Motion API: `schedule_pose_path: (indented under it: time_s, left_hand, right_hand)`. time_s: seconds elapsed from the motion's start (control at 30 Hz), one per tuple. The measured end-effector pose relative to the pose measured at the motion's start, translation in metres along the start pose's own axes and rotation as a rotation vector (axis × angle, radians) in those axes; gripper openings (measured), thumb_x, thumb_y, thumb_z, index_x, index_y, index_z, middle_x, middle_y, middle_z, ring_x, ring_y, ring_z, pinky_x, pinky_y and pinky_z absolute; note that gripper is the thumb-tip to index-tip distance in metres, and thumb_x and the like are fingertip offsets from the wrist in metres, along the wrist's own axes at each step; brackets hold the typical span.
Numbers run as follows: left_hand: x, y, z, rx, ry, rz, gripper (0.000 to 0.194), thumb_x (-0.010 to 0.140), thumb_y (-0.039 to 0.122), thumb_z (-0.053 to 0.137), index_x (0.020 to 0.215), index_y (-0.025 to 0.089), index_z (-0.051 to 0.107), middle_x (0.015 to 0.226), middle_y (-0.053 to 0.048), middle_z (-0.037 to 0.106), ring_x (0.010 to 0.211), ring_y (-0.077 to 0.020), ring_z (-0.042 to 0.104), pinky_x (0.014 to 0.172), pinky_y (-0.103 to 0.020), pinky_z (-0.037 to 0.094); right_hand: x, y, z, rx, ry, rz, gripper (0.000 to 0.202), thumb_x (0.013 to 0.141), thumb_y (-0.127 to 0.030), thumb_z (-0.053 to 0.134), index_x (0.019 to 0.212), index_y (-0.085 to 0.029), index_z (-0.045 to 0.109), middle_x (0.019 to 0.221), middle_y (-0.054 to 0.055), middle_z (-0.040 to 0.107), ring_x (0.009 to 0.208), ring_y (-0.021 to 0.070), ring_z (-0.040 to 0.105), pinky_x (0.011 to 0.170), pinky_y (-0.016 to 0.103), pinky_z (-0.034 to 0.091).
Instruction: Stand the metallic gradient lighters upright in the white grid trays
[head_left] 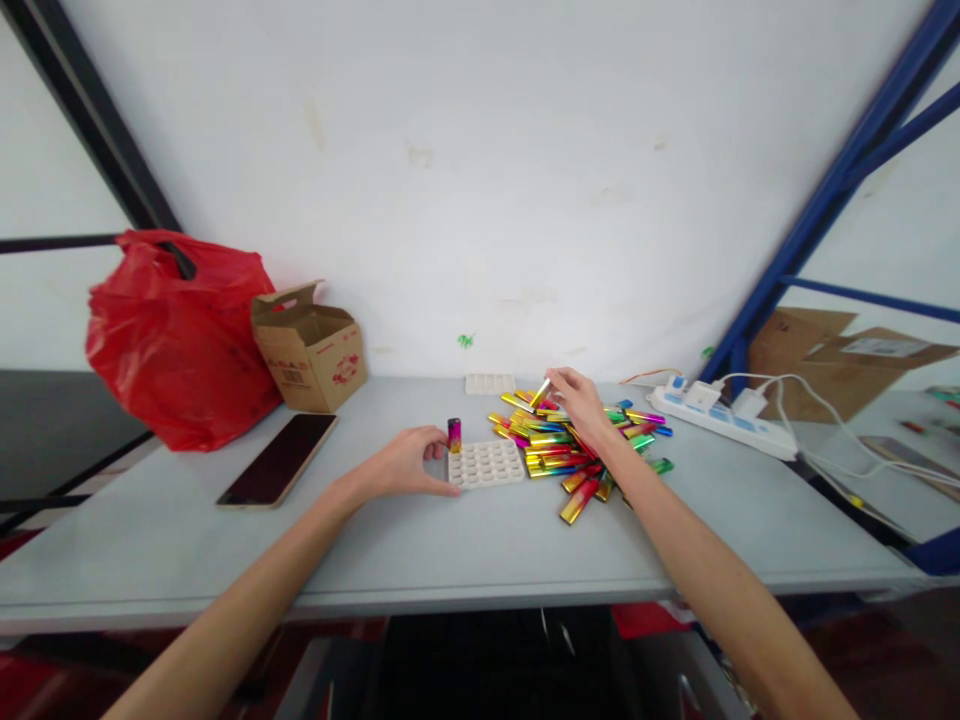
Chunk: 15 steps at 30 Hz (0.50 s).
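Observation:
A white tray (486,466) with rows of small holes lies on the table in front of me. My left hand (411,462) grips its left end, thumb at the front corner and fingers curled at the back. One purple-and-gold lighter case (454,435) stands upright in the tray's back left corner, close to those fingertips. To the right lies a loose heap of shiny lighter cases (551,450) in gold, red, green, blue and purple. Over the back of this heap, my right hand (579,400) pinches a gold lighter case (540,393), held tilted.
Behind the tray, a second white tray (490,384) lies by the wall. On the left are a phone (279,460), an open cardboard box (311,350) and a red plastic bag (180,340). A power strip (720,420) with plugs and cables lies on the right beside a blue frame (825,190).

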<state>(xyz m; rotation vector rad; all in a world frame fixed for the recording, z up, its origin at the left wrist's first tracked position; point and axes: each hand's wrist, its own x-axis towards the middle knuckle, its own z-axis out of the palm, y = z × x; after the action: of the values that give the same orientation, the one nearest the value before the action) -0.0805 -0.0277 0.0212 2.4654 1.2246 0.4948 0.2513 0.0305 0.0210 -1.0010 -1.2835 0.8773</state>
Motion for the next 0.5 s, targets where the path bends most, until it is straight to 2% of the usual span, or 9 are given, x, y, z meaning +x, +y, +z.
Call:
schedule_pose_path:
  time_s: [0.13, 0.2, 0.27, 0.33, 0.4, 0.5]
  left_hand:
    - [0.001, 0.001, 0.002, -0.013, 0.016, -0.008, 0.067, 0.057, 0.074, 0.085, 0.093, 0.02, 0.067, 0.088, -0.002, 0.067, 0.077, -0.0206, 0.062, 0.07, -0.03, 0.045]
    - [0.001, 0.001, 0.003, -0.022, 0.015, -0.004, 0.068, 0.057, 0.075, 0.084, 0.093, 0.02, 0.067, 0.087, -0.001, 0.067, 0.077, -0.0207, 0.062, 0.07, -0.031, 0.045]
    - [0.001, 0.002, 0.004, -0.031, 0.012, 0.002, 0.068, 0.058, 0.076, 0.084, 0.094, 0.02, 0.067, 0.086, -0.001, 0.067, 0.076, -0.0207, 0.062, 0.069, -0.031, 0.045]
    - [0.001, 0.002, 0.005, -0.033, 0.011, 0.006, 0.068, 0.058, 0.076, 0.084, 0.095, 0.021, 0.067, 0.086, -0.001, 0.067, 0.076, -0.0207, 0.062, 0.069, -0.031, 0.045]
    - [0.001, 0.001, 0.005, -0.028, 0.007, 0.007, 0.068, 0.059, 0.076, 0.083, 0.095, 0.021, 0.066, 0.087, -0.001, 0.067, 0.077, -0.021, 0.062, 0.07, -0.031, 0.045]
    - [0.001, 0.001, 0.006, -0.019, -0.008, 0.001, 0.069, 0.059, 0.076, 0.083, 0.095, 0.02, 0.065, 0.089, -0.002, 0.067, 0.078, -0.0213, 0.062, 0.07, -0.031, 0.045]
  right_hand:
    - [-0.018, -0.015, 0.024, 0.24, -0.166, 0.12, 0.057, 0.075, -0.076, 0.076, 0.09, -0.026, 0.051, 0.088, -0.001, 0.07, 0.073, 0.0165, 0.068, 0.069, 0.031, 0.057]
    - [-0.027, -0.022, 0.035, 0.281, -0.247, 0.15, 0.057, 0.077, -0.074, 0.076, 0.094, -0.028, 0.048, 0.081, -0.004, 0.068, 0.065, 0.0148, 0.066, 0.066, 0.031, 0.057]
    - [-0.034, -0.026, 0.046, 0.294, -0.283, 0.138, 0.055, 0.077, -0.07, 0.078, 0.095, -0.028, 0.049, 0.07, -0.008, 0.059, 0.056, 0.0111, 0.057, 0.062, 0.027, 0.054]
    - [-0.039, -0.027, 0.054, 0.286, -0.289, 0.129, 0.053, 0.077, -0.068, 0.079, 0.098, -0.028, 0.052, 0.065, -0.011, 0.048, 0.048, 0.0076, 0.043, 0.052, 0.022, 0.047]
    - [-0.043, -0.027, 0.061, 0.263, -0.299, 0.154, 0.051, 0.08, -0.07, 0.075, 0.098, -0.027, 0.055, 0.063, -0.012, 0.04, 0.044, 0.0059, 0.03, 0.043, 0.018, 0.033]
    - [-0.047, -0.024, 0.067, 0.224, -0.34, 0.217, 0.057, 0.086, -0.079, 0.06, 0.077, -0.023, 0.052, 0.056, -0.011, 0.028, 0.042, 0.006, 0.017, 0.039, 0.02, 0.015]
